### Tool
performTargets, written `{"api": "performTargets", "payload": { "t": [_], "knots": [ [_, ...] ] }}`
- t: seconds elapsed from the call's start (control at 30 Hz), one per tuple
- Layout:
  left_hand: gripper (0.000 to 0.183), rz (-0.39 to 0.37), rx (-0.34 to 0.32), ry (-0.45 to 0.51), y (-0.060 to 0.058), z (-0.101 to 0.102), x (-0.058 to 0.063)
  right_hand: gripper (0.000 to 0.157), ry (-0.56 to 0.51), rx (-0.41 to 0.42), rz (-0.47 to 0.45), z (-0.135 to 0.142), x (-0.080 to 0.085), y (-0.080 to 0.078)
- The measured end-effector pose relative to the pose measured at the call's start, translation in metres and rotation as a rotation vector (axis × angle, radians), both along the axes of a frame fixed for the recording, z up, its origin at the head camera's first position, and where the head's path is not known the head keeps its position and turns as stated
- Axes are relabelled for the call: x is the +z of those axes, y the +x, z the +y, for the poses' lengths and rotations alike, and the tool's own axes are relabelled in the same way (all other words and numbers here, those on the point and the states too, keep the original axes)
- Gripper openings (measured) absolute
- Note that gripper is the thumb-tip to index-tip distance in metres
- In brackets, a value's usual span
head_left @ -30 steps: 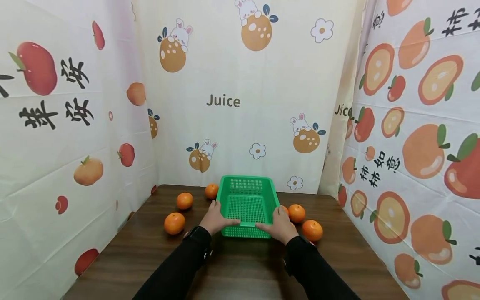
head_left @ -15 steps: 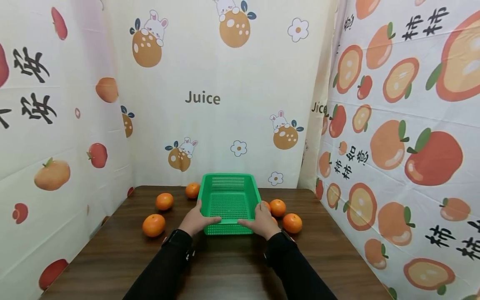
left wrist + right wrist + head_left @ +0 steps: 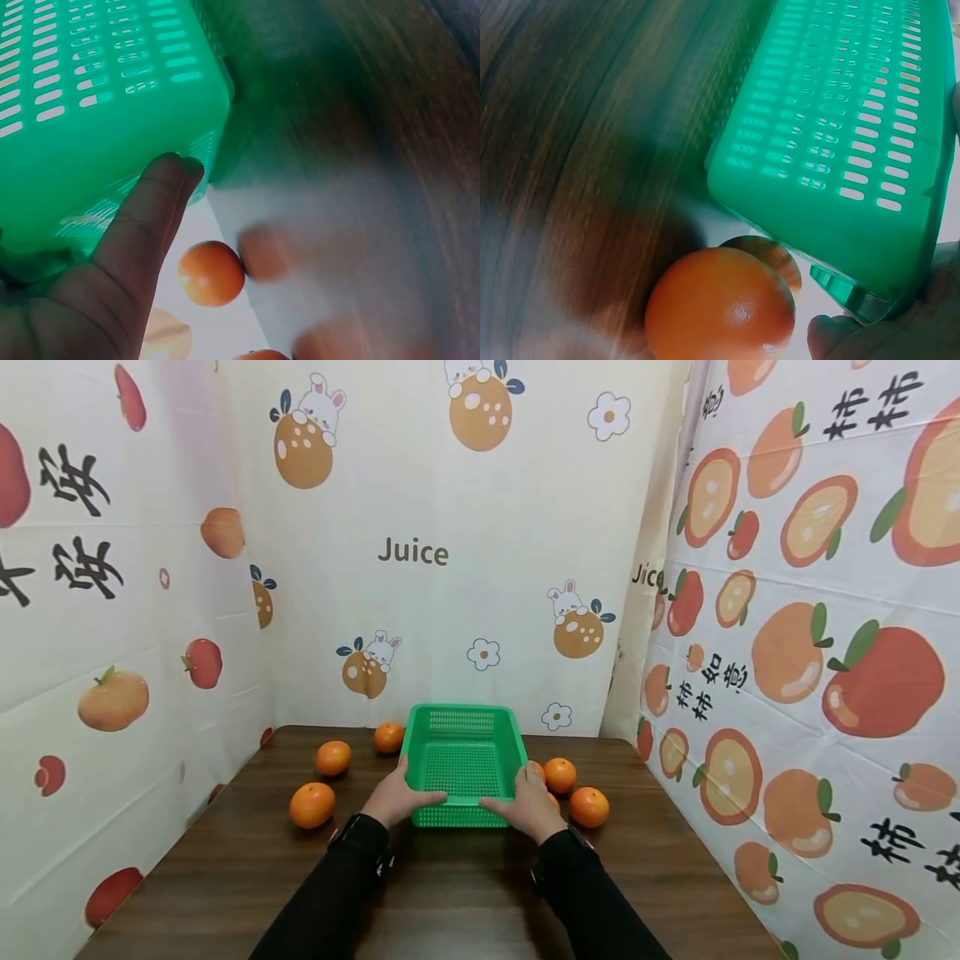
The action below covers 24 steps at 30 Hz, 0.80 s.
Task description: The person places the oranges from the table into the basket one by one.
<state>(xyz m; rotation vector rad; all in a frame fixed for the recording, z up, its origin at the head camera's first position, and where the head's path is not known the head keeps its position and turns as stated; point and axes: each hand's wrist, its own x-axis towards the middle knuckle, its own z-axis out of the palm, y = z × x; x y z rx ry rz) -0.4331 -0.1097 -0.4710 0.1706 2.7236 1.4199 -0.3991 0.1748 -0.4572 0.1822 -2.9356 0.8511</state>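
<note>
A green plastic basket (image 3: pixel 461 768) with slotted walls stands on the brown table; its inside is bare. My left hand (image 3: pixel 399 795) holds its near left corner, thumb along the front rim and fingers against the side wall. In the left wrist view those fingers (image 3: pixel 142 217) lie straight along the green wall. At the near right corner my right hand (image 3: pixel 531 806) grips the rim, thumb in front and fingers at the side. The right wrist view shows only a part of that hand (image 3: pixel 885 337) at the basket's rim.
Three oranges, including a near one (image 3: pixel 312 805), lie left of the basket. Several more, one of them the nearest orange (image 3: pixel 588 807), lie close by my right hand, some partly hidden. Fruit-printed cloth (image 3: pixel 315 610) hangs behind the dark wooden table (image 3: pixel 465 893) and on both sides.
The head view has turned right and then slightly back, so everything appears further left than a second ago. Both hands stay on the basket, which keeps its place among the oranges.
</note>
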Motion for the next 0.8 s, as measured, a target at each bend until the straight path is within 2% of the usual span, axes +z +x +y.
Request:
{"api": "performTargets", "payload": {
  "t": [0.1,0.23,0.33,0.47,0.6,0.8],
  "knots": [
    [0.138,0.009,0.008,-0.016,-0.001,0.001,0.002,0.112,-0.03,0.005,0.001,0.001,-0.001,-0.001],
    [0.136,0.014,0.005,-0.05,0.0,0.001,0.005,0.108,-0.125,0.026,-0.028,0.006,-0.001,0.0],
    [0.135,0.001,-0.01,-0.067,0.0,0.002,0.005,0.09,-0.199,0.013,0.016,0.016,0.0,0.001],
    [0.136,-0.014,-0.012,-0.076,-0.001,0.003,0.005,0.062,-0.244,-0.071,0.111,0.03,0.001,-0.002],
    [0.137,-0.027,-0.007,-0.071,-0.001,0.003,0.008,0.052,-0.218,-0.129,0.132,0.039,0.0,-0.006],
    [0.136,-0.038,-0.008,-0.083,0.0,0.001,0.012,0.054,-0.099,-0.118,0.093,0.043,-0.006,-0.012]
  ]
}}
